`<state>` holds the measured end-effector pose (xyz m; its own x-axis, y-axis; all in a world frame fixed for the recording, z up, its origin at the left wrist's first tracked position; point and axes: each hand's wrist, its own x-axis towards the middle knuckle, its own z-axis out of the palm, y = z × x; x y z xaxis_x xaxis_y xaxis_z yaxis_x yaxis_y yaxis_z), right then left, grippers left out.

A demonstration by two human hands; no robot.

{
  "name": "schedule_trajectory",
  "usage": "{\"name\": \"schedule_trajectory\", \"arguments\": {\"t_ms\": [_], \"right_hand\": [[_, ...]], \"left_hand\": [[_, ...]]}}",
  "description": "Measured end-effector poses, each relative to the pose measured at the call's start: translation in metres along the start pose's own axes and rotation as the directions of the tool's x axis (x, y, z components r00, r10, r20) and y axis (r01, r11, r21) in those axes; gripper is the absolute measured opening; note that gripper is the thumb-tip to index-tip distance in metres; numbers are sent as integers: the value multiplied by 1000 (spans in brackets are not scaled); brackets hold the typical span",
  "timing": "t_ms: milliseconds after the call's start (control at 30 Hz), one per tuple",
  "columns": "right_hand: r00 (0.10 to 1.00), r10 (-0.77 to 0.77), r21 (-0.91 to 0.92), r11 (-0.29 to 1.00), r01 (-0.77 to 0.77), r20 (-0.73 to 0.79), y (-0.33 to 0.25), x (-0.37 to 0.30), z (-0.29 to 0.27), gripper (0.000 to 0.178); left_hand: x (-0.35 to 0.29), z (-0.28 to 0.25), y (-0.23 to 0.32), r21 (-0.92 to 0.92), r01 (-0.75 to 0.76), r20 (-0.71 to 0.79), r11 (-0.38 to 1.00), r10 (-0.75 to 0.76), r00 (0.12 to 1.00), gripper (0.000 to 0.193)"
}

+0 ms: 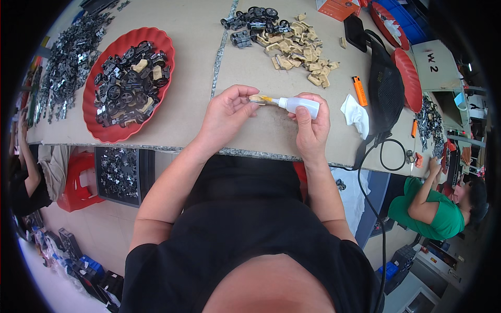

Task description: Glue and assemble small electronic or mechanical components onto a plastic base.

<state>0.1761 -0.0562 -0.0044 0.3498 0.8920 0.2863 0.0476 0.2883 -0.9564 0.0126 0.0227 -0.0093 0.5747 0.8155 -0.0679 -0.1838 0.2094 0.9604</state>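
Squeeze bottle [306,106] sits gripped in the right hand [313,125], mid-frame; its nozzle [276,101] points at a tan plastic part [258,98] pinched by the left hand [227,113]; too firm a squeeze could flood it. Fumbling could drop it.

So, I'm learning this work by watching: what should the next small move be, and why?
Probably a light squeeze of the bottle by the right hand: its nozzle points at the beige part, which the left hand pinches steadily within reach. Whether the tip touches the part is too small to tell.
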Motion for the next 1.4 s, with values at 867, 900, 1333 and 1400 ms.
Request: {"name": "schedule_trajectory", "arguments": {"t_ms": [867,900,1333,1400], "right_hand": [[991,-126,-175,976,132,47,5,-1,-2,21],[990,-129,-176,975,136,49,4,-1,-1,21],[972,-226,-307,923,234,60,6,1,-4,22],[970,-236,-323,914,244,64,6,1,-4,22]], "left_hand": [[0,1,1,11,-8,-5,1000,8,1000,24],[0,0,1,13,-8,-3,1000,8,1000,24],[0,2,6,19,31,-11,999,-31,999,23],[-1,1,6,26,31,-12,999,-31,999,23]]}}
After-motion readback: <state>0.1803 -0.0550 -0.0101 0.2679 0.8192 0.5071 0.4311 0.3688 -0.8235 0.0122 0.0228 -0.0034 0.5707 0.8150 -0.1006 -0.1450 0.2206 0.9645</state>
